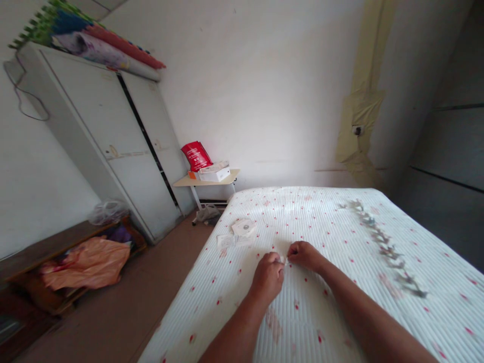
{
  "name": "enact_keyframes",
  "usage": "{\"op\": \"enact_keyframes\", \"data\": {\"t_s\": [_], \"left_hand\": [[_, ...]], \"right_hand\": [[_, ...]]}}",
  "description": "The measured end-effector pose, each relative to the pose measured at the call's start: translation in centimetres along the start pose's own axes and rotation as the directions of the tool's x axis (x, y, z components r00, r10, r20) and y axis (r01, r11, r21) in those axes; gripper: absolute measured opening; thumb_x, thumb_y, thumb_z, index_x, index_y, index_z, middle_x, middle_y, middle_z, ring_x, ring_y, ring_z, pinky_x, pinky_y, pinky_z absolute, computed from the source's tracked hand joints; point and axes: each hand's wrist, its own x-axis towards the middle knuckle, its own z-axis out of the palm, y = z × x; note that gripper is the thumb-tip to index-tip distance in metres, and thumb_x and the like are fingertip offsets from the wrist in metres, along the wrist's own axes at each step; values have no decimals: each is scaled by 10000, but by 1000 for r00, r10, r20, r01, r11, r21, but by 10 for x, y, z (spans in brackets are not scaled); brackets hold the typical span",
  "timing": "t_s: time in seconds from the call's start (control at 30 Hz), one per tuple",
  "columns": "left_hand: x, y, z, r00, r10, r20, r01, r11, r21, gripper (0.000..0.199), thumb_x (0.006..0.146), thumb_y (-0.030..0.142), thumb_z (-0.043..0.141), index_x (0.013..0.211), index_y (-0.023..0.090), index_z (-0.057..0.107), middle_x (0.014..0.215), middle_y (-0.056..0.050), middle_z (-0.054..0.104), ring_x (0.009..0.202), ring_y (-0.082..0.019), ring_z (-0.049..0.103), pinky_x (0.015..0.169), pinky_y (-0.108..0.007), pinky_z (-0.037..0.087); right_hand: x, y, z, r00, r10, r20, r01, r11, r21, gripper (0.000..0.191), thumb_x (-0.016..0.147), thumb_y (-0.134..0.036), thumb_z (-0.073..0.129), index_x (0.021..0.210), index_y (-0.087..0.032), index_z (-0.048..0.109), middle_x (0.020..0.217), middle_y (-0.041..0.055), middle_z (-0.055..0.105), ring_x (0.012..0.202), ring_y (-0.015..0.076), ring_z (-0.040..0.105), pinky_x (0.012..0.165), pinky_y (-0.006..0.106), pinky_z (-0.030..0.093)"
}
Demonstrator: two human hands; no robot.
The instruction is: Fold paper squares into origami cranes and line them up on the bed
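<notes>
Over the middle of the bed, my left hand [269, 272] and my right hand [304, 255] are close together, both with fingers closed in a pinch. A small pale piece [285, 260] shows in the narrow gap between the fingertips; it is too small to name. Beyond my left hand lie a whitish card or packet with a round dark mark [245, 227] and a clear printed wrapper [230, 241]. To the right of my right arm, several small grey-white pieces [385, 248] form a slanting row on the bedcover; their kind is blurred.
The bed has a ribbed white cover with red dots [302, 312]. Past its far left corner stands a small table [181, 181] with a white box [215, 175] and red bag [196, 156]. A tall cabinet [124, 136] and a low wooden bench [56, 237] are at left.
</notes>
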Motion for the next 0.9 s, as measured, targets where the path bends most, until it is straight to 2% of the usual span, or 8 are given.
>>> {"op": "enact_keyframes", "data": {"t_s": [0.2, 0.37, 0.53, 0.63, 0.9], "left_hand": [[-1, 1, 0, 999, 35, 29, -38, 993, 116, 211, 772, 85, 437, 706, 163, 622, 842, -50, 574, 836, -157, 502, 782, -282, 415], [-2, 3, 3, 999, 32, 31, -36, 988, 150, 220, 800, 95, 414, 726, 164, 610, 858, -51, 575, 842, -163, 500, 786, -294, 417], [-4, 6, -3, 999, 32, 18, -34, 991, 126, 260, 778, 72, 417, 921, 187, 602, 931, -50, 566, 906, -171, 491, 834, -311, 416], [-4, 8, -6, 998, 46, 47, -52, 991, 120, 313, 765, 73, 433, 989, 213, 599, 944, -46, 557, 914, -173, 486, 837, -311, 415], [-3, 8, -4, 996, 29, 81, -44, 981, 190, 275, 789, 100, 427, 913, 211, 646, 898, -46, 550, 881, -172, 479, 807, -300, 404]], "right_hand": [[4, -2, 2, 998, 56, -1, -56, 997, -59, 168, 608, -146, 537, 659, -162, 697, 689, 34, 679, 635, 134, 583, 565, 197, 378], [5, -3, 4, 996, 86, -8, -86, 992, -89, 167, 611, -146, 543, 673, -167, 696, 703, 32, 682, 646, 128, 585, 577, 191, 374], [4, -6, 5, 995, 99, -10, -100, 989, -104, 163, 612, -141, 545, 677, -168, 691, 710, 29, 682, 651, 127, 584, 571, 188, 363], [3, -8, 4, 994, 106, -12, -106, 988, -113, 158, 613, -135, 545, 674, -166, 688, 710, 32, 682, 655, 130, 584, 569, 190, 358], [2, -10, 5, 990, 141, -24, -143, 983, -112, 154, 604, -114, 552, 676, -168, 677, 703, 28, 674, 656, 129, 580, 574, 194, 353]]}}
